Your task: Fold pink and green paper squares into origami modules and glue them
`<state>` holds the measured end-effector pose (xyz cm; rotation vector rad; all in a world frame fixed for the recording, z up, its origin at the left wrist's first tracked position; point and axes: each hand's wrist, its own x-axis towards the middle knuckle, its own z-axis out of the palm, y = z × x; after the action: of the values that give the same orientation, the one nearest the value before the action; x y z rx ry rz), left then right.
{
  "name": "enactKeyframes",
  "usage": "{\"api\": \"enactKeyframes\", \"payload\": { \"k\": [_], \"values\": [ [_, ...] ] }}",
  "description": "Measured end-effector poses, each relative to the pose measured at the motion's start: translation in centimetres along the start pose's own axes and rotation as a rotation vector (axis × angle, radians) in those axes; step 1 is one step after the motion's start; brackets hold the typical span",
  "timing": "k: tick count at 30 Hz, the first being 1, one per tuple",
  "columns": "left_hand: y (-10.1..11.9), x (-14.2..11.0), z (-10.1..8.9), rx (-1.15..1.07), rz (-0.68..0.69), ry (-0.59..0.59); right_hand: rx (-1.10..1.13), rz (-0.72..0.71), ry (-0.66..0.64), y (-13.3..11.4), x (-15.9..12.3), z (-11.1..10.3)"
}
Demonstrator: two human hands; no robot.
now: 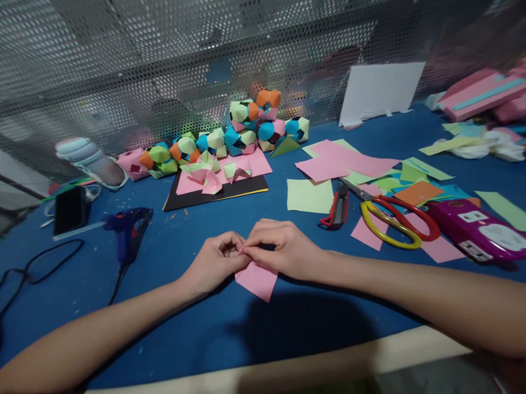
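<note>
Near the front of the blue table, a small piece of pink paper is pinched at its far edge by both hands. My left hand is closed on the paper, thumb and fingers meeting at the fold. From the other side my right hand grips the same edge, its thumb and forefinger touching the left fingertips. The lower part of the paper hangs toward me, below the hands. Exactly how the far edge is folded is hidden by the fingers. Beyond my right hand lies a pale green paper square.
A blue glue gun with its cord lies left. Scissors, a red cutter and a purple case lie right. Folded paper balls line the mesh wall behind a black sheet. A bottle and phone are far left.
</note>
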<state>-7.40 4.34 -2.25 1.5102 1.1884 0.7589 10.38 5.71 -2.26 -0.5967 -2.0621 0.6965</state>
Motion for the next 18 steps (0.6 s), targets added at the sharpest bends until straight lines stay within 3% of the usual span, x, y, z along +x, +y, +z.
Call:
{"api": "enactKeyframes", "payload": {
  "k": [4,7,10,14,18],
  "values": [
    [0.1,0.0,0.2,-0.034,0.040,0.103,-0.070,0.000,0.028,0.0,0.0,0.3],
    [0.2,0.0,0.2,-0.125,0.074,0.226,-0.180,0.099,0.024,0.2,-0.1,0.4],
    [0.1,0.1,0.2,-0.166,0.062,0.256,-0.258,0.162,0.027,0.7,-0.2,0.4],
    [0.1,0.1,0.1,-0.129,0.055,0.244,-0.292,0.099,0.035,1.3,-0.4,0.5],
    [0.1,0.2,0.2,-0.084,0.012,0.270,-0.388,0.008,-0.043,1.5,-0.5,0.4]
  ]
}}
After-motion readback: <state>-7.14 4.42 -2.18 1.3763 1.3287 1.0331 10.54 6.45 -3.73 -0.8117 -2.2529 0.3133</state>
